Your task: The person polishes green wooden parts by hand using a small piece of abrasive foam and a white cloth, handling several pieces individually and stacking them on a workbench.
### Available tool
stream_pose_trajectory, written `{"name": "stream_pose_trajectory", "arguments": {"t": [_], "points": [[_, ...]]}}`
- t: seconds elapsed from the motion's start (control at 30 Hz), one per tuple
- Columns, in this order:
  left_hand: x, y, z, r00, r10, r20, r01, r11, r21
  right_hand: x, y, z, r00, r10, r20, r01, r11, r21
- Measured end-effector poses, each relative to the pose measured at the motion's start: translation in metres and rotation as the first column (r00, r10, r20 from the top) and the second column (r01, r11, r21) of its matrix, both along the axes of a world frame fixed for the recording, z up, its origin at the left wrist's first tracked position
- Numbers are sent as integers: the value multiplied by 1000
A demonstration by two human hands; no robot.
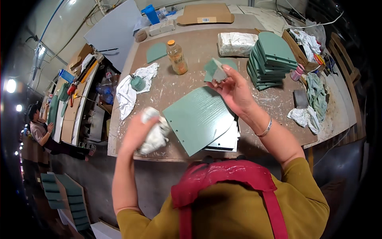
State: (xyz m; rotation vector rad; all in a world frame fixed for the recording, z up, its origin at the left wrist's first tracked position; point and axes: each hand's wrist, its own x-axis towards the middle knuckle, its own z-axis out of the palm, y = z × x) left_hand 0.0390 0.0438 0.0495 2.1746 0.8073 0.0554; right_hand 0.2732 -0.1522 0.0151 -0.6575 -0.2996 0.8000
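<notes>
My left hand (pixel 138 131) is closed around a crumpled white cloth (pixel 156 137), beside the near left edge of a green panel (pixel 199 119). The panel has one rounded end, small holes along its straight edge and a shiny streaked surface. It lies on top of white-edged pieces (pixel 226 142). My right hand (pixel 236 89) pinches a small flat piece (pixel 219 74), pale grey and green, between thumb and fingers above the panel's far end. Its exact kind is unclear. Another green shape lies on the table behind it, partly hidden by the hand.
A stack of green panels (pixel 274 59) stands at right beside a white wrapped block (pixel 237 44). A bottle with an orange cap (pixel 177 57) stands behind the panel. At left, a green jar (pixel 137 83) sits on a white rag (pixel 125 97). Another person (pixel 41 129) works far left.
</notes>
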Motion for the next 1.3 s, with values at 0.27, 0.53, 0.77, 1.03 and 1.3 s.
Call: {"name": "stream_pose_trajectory", "arguments": {"t": [0.27,0.53,0.77,1.03,1.3], "points": [[49,-85,17,772,-605,195,392,695,602,-4,3,2,999,-33,37,34,999,-37],[15,-99,5,554,-825,-111,680,372,632,-8,3,2,953,5,302,48,985,-167],[28,-97,6,594,-804,-15,629,453,632,-9,6,0,925,15,379,69,976,-208],[44,-91,7,527,-850,25,637,414,650,-9,9,0,904,35,427,80,965,-251],[-7,-18,38,758,-643,109,501,681,534,-11,5,1,957,-36,288,96,976,-194]]}}
